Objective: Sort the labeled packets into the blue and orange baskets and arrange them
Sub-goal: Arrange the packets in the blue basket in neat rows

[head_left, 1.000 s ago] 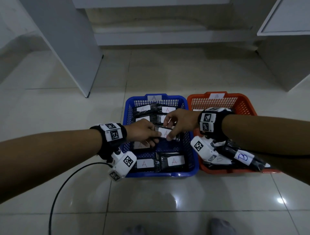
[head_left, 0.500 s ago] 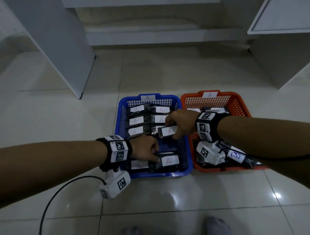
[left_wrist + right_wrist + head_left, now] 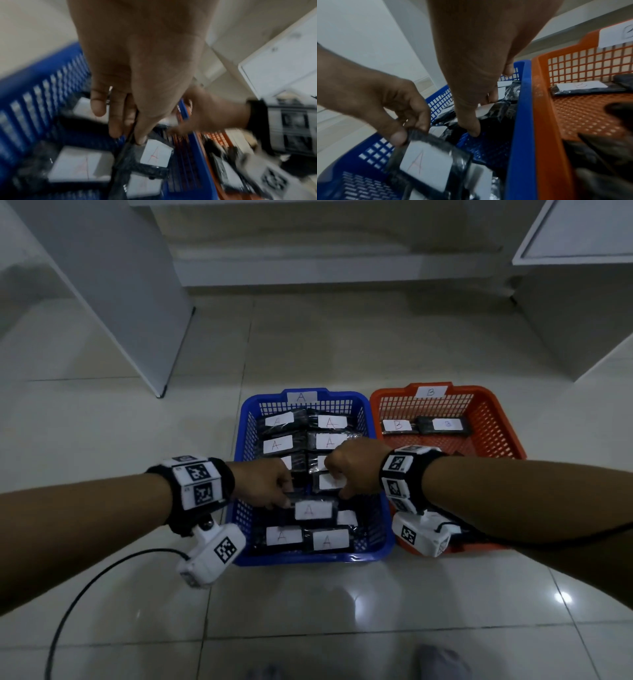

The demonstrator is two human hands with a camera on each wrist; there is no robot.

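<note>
The blue basket (image 3: 241, 440) marked A holds several black packets with white A labels in two columns. My left hand (image 3: 286, 501) pinches the left edge of one A packet (image 3: 310, 510) and holds it just above the front row; thumb and fingers (image 3: 140, 139) grip its corner beside the label (image 3: 156, 154). My right hand (image 3: 339, 487) curls over another A packet (image 3: 327, 481) in the right column, its thumb (image 3: 471, 128) down at that packet's near edge. The orange basket (image 3: 479, 392) marked B has two B packets (image 3: 397, 425) along its back wall.
The baskets stand side by side on a glossy tiled floor. A black cable (image 3: 85, 587) loops on the floor at the left. White cabinet panels rise at the back left (image 3: 120, 285) and right (image 3: 582, 302). More dark packets lie in the orange basket's front (image 3: 599, 155), under my right forearm.
The left hand went to the front of the blue basket, took hold of an A packet and lifted it a little. The right hand lowered its packet into the right column.
</note>
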